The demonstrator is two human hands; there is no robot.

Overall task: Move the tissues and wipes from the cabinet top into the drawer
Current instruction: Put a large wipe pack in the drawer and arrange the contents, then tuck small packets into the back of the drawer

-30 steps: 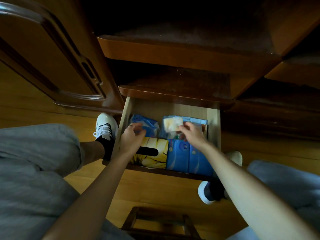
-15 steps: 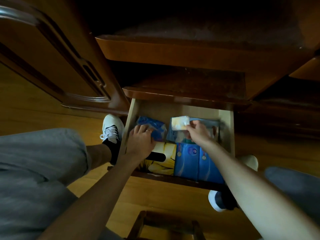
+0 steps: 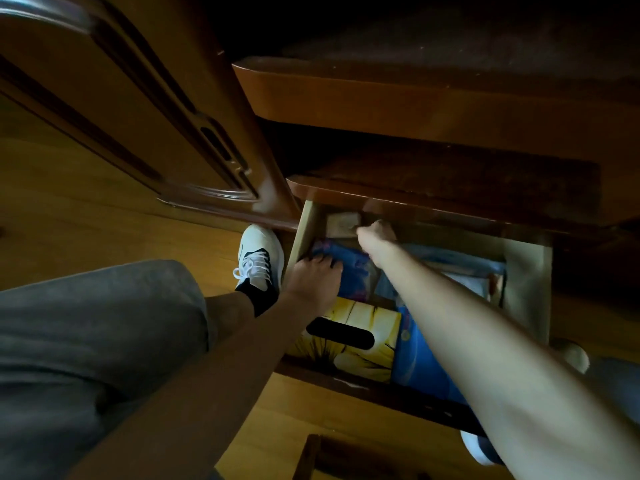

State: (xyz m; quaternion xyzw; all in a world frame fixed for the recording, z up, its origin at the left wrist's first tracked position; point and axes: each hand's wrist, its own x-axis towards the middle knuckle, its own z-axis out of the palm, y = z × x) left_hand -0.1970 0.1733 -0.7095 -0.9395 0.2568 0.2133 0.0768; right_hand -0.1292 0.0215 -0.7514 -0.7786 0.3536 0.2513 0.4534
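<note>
The open wooden drawer holds a yellow flowered tissue box at front left, blue tissue packs beside it and a blue wipes pack at back left. My right hand reaches to the drawer's back left corner, shut on a small pale tissue packet under the shelf edge. My left hand presses down on the blue wipes pack, fingers spread over it.
A shelf edge overhangs the drawer's back. The cabinet top juts out above. A carved cabinet door stands at left. My white shoes flank the drawer on the wooden floor. A wooden stool lies below.
My right hand has carried the small pale packet from the drawer's middle to its back left corner. My left hand has shifted back onto the blue wipes pack. The view has moved closer.
</note>
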